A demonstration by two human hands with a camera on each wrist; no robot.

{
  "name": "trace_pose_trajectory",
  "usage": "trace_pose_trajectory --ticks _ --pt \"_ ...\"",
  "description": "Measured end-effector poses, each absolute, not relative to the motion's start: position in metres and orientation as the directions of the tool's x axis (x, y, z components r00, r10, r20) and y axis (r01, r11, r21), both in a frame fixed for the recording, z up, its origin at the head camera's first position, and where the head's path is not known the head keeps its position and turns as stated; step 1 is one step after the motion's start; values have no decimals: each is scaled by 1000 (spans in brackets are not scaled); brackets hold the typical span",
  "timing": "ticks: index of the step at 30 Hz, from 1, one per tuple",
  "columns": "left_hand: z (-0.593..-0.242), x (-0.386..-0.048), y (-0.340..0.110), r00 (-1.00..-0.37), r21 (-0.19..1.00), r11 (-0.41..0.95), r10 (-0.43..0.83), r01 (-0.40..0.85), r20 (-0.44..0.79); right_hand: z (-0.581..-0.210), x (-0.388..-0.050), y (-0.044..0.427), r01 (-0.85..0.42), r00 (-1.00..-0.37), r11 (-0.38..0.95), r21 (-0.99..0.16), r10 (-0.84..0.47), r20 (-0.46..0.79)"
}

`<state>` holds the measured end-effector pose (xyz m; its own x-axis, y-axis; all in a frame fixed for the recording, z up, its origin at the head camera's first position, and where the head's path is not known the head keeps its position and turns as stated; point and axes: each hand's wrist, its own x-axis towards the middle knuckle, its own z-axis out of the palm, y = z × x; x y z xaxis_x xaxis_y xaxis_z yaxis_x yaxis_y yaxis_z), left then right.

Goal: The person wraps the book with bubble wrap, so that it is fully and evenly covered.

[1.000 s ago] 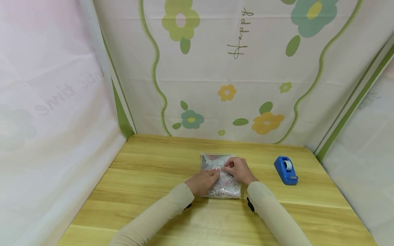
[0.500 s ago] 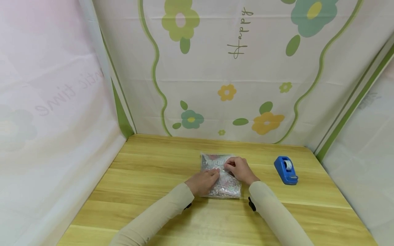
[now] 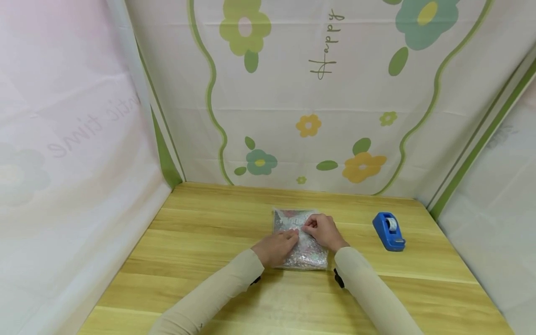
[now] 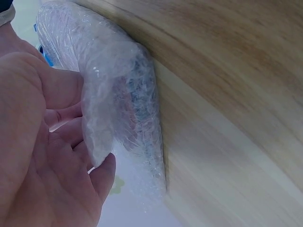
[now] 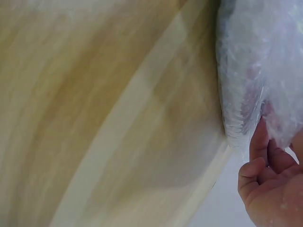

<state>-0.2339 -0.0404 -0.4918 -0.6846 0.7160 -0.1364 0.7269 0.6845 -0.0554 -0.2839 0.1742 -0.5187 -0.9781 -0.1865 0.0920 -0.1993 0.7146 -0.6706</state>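
A flat package in clear bubble wrap [image 3: 305, 255] lies on the wooden table in the head view, with reddish and dark colours showing through. Across its left part rests my left hand [image 3: 276, 248], fingers extended on the wrap. In the left wrist view, that hand [image 4: 42, 137] lies against a raised, puffy edge of the bubble wrap [image 4: 97, 94]. My right hand [image 3: 326, 231] is over the package's upper right, its thumb and index finger pinching the wrap close to the left fingertips. The right wrist view shows its curled fingers [image 5: 259, 142] at the wrap's edge.
A blue tape dispenser [image 3: 390, 232] with a roll of tape stands to the right of the package. Floral fabric [image 3: 284, 93] hangs behind the wooden table [image 3: 201, 223], and pale cloth walls enclose it on both sides.
The right hand shifts slightly right, away from the left fingertips, then comes back beside them. The left hand and the package stay in place.
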Motion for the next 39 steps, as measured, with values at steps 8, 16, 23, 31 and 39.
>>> trace_pose_trajectory --ticks 8,16,23,31,39 --pt "-491 -235 -42 -674 -52 673 729 738 -121 -518 -285 173 -163 -984 704 -691 -168 60" --pt "-491 -235 -42 -673 -53 672 731 739 -113 -513 -282 169 -166 -982 702 -693 -183 50" --pt "-491 -235 -42 -669 -43 669 735 742 -111 -501 -275 178 -270 -949 709 -651 -309 56" --pt "-493 -237 -42 -680 -13 684 723 730 -124 -494 -259 194 -654 -756 732 -191 -632 168" --pt "-492 -238 -43 -699 64 715 695 696 -167 -501 -239 202 -740 -673 670 -63 -738 56"
